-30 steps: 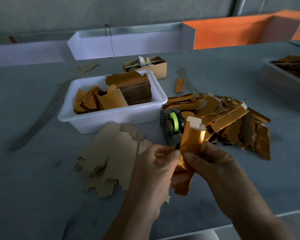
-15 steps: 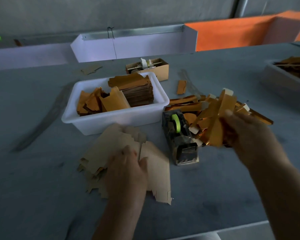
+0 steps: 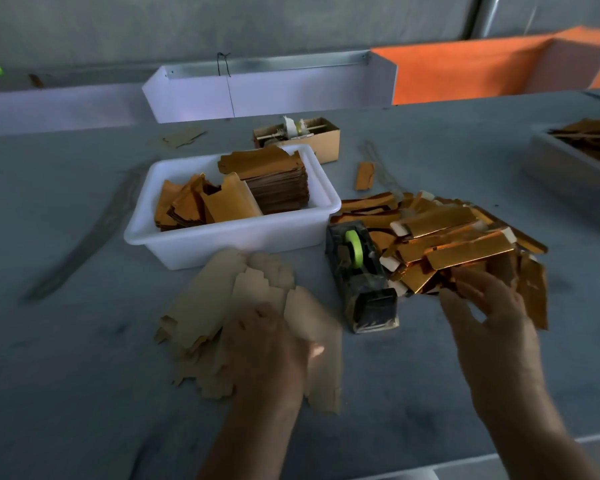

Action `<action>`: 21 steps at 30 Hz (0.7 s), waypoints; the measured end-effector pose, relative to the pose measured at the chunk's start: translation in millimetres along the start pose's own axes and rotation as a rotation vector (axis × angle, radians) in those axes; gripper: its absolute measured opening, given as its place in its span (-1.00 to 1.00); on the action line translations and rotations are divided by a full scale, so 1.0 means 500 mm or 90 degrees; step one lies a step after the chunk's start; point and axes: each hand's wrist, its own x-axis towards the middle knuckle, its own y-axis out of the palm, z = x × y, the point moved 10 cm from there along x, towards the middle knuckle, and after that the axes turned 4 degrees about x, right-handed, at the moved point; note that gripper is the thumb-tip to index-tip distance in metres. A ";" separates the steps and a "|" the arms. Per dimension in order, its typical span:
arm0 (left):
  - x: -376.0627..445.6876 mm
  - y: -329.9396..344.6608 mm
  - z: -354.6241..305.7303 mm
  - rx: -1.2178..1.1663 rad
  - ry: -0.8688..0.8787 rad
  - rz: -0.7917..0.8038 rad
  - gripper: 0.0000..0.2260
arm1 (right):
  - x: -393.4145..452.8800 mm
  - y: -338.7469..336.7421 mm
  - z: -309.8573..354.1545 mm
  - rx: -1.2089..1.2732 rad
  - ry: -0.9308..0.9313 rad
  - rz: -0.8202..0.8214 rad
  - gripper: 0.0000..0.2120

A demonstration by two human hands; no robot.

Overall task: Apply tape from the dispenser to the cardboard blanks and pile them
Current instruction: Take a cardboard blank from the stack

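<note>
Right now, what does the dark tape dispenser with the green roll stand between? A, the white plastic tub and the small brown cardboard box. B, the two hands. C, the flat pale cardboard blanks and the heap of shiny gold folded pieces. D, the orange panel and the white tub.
C: the dark tape dispenser stands on the grey table with the flat pale cardboard blanks to its left and the heap of shiny gold folded pieces to its right.

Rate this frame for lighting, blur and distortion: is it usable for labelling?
Head view: dim and bluish overall; the left hand and the plain blank under it are motion-smeared, the right hand slightly soft; the gold pile throws orange glints; the tape dispenser and white bin are sharp; wide-angle bending shows at the table edges. Usable.
</note>
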 end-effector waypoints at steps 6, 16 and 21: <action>0.019 0.000 0.031 -0.250 -0.038 0.022 -0.65 | -0.033 -0.007 0.019 -0.023 -0.063 0.010 -0.74; 0.026 -0.042 0.081 -0.385 -0.047 -0.049 -0.78 | -0.081 0.058 0.014 0.005 -0.025 0.134 -0.70; 0.008 -0.057 0.083 -0.696 -0.052 0.001 -0.86 | -0.107 0.107 0.007 0.077 0.064 0.223 -0.83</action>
